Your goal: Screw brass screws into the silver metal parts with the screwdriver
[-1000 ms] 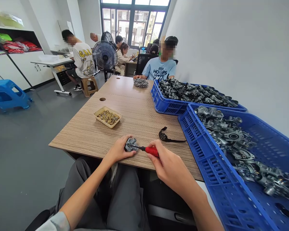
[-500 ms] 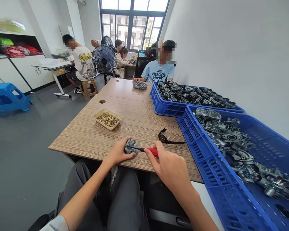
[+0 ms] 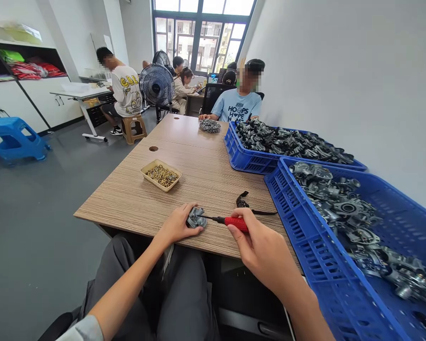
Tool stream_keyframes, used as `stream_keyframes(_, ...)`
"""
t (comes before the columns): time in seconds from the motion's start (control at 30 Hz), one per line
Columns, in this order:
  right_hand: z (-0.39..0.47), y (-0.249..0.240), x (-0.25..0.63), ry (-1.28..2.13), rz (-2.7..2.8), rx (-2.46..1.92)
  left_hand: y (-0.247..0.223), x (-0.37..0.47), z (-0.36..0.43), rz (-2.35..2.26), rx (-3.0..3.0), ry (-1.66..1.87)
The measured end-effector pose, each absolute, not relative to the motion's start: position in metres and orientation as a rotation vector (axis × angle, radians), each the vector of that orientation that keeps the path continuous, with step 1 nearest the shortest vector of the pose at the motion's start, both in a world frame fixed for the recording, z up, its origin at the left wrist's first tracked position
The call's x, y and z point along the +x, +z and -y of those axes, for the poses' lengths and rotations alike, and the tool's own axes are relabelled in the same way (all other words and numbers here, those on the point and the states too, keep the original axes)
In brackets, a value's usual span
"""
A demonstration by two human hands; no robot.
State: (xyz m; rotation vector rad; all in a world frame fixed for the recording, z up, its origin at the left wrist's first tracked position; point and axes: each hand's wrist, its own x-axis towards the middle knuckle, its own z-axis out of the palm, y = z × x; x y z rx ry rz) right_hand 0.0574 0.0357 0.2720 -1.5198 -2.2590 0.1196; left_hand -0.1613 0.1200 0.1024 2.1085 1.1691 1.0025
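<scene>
Near the table's front edge, my left hand [image 3: 179, 225] is wrapped round a grey metal part [image 3: 198, 218] resting on the wooden table [image 3: 128, 189]. My right hand [image 3: 257, 237] grips the red handle of a screwdriver [image 3: 236, 223]. Its dark shaft points left, with the tip at the metal part; whether it touches is too small to tell. Beyond the left hand stands a cream tray [image 3: 166, 188] of brass-coloured screws. A black strap-like object [image 3: 242, 201] lies behind the screwdriver.
Two blue crates, one nearer [image 3: 314, 237] and one farther [image 3: 246, 158], hold many metal parts on the right. Across the table sits a person in a blue shirt [image 3: 238, 105] beside a heap of small parts [image 3: 209, 125]. A fan [image 3: 156, 85] and other people are farther back.
My right hand has moved right with the screwdriver, showing more of its shaft. The left hand still holds the metal part. The whole view has shifted slightly.
</scene>
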Motion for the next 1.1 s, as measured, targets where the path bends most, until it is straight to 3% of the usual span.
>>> stream_keyframes(1.1,-0.042,0.263,0.052,0.104,2.284,-1.510,0.104,-0.162,-0.118,-1.180,2.105,1.012)
